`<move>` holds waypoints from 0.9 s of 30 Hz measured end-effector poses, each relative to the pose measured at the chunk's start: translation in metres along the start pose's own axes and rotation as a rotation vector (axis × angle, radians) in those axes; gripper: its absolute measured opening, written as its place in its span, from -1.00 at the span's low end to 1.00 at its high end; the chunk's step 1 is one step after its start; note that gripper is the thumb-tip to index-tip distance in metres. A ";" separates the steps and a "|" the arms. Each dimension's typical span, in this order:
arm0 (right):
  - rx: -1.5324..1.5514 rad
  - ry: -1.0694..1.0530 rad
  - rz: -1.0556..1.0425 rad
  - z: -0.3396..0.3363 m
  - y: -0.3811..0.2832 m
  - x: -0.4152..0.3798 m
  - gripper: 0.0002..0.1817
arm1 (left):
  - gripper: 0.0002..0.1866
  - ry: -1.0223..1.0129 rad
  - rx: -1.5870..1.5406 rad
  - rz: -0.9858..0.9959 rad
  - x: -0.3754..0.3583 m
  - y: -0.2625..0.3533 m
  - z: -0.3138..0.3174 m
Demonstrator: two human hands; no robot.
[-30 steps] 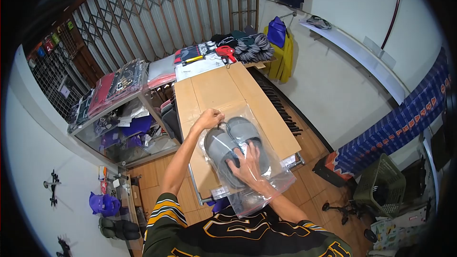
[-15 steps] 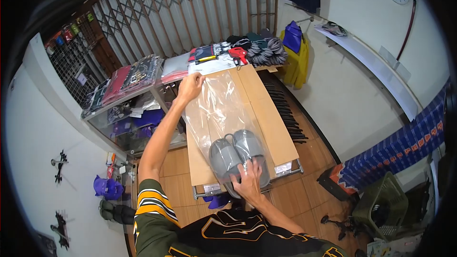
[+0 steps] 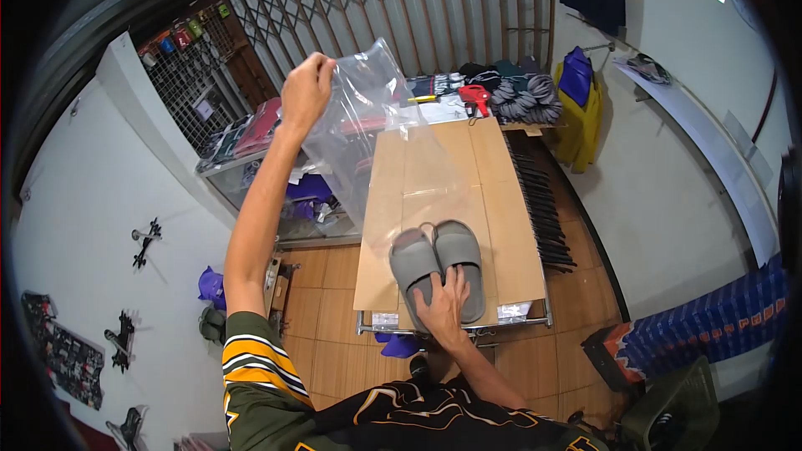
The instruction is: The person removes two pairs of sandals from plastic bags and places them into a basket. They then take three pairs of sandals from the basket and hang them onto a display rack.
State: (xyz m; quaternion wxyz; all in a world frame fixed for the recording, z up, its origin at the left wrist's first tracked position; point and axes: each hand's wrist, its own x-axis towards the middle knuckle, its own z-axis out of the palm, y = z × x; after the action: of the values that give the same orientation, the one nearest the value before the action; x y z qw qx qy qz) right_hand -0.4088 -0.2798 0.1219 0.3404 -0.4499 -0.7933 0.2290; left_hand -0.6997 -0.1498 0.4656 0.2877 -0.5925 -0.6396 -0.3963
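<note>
A pair of grey slide sandals (image 3: 413, 260) lies side by side on the cardboard-topped table (image 3: 510, 242), straps toward the far side, with a small loop between them. My right hand (image 3: 443, 305) is closed over their inner edges, thumb on the left slide and fingertips at the strap opening of the right one. Up at the left, my left hand (image 3: 307, 93) pinches the edge of a clear plastic bag (image 3: 368, 129). The bag hangs from it, its lower part trailing over the table toward the slides.
A red tag gun (image 3: 474, 100) and a yellow pen (image 3: 422, 98) lie among folded clothes behind the table. Bundled grey-striped goods (image 3: 526, 100) sit to their right. A glass display case (image 3: 330, 221) stands at left, black hangers (image 3: 543, 209) at right.
My left hand has lifted and pulled the plastic bag up and away, so the slides now show bare instead of under plastic. My right hand stays on the slides. The view has shifted.
</note>
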 end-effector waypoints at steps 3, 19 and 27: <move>-0.026 0.011 0.058 0.011 0.006 0.004 -0.42 | -0.70 0.029 -0.008 -0.042 0.004 0.000 -0.036; 0.457 0.309 -0.057 0.046 -0.164 -0.010 -0.48 | -0.89 -0.010 -0.010 0.212 -0.141 -0.049 -0.267; 1.125 0.029 -0.246 0.062 -0.322 0.012 -0.31 | -0.90 -0.187 0.009 0.262 -0.243 -0.130 -0.358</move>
State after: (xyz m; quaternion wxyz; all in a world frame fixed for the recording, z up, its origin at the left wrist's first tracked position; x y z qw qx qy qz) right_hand -0.6391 -0.4311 0.3005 0.5623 -0.1071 -0.5911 0.5683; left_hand -0.8323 -0.5797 0.4262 0.2789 -0.7038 -0.5827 -0.2956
